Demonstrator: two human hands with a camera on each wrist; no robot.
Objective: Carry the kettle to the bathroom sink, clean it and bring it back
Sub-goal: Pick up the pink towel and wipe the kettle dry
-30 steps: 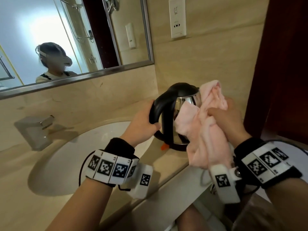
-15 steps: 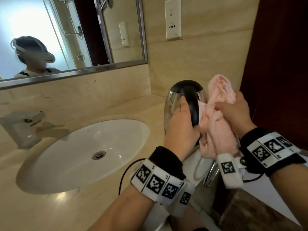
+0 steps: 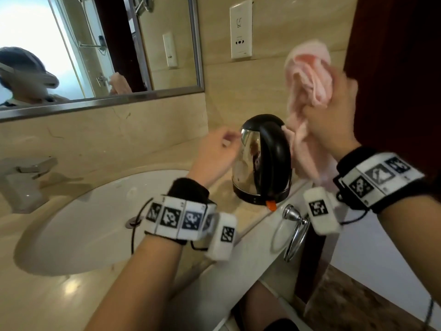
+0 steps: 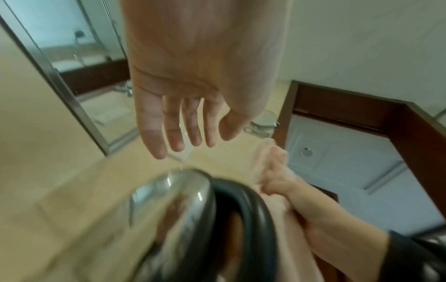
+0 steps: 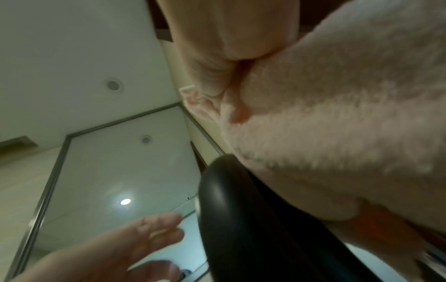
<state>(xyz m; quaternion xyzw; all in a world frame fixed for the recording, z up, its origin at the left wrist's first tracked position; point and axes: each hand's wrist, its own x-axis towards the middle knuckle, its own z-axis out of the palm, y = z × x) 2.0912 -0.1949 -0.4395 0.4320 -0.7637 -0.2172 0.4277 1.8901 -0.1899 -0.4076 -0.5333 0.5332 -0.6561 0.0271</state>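
Note:
A steel kettle (image 3: pixel 253 161) with a black lid and black handle (image 3: pixel 274 151) stands upright on the beige counter (image 3: pixel 229 201), right of the white sink basin (image 3: pixel 95 225). Its handle faces me. My left hand (image 3: pixel 214 151) hovers just left of the kettle, fingers straight and holding nothing; the left wrist view shows those fingers (image 4: pixel 173 131) spread above the kettle (image 4: pixel 173 209). My right hand (image 3: pixel 331 120) grips a pink cloth (image 3: pixel 307 75), raised up and to the right of the kettle. The cloth (image 5: pixel 337 124) hangs against the black handle (image 5: pixel 241 219).
A faucet (image 3: pixel 26 177) sits at the far left behind the basin. A mirror (image 3: pixel 100 48) and a wall socket (image 3: pixel 240 29) are on the back wall. A chrome towel ring (image 3: pixel 293 232) hangs off the counter front. A dark wooden door frame (image 3: pixel 393 68) stands at the right.
My left hand has let go of the kettle handle and drawn back to the left, open. My right hand has lifted the pink cloth up off the kettle.

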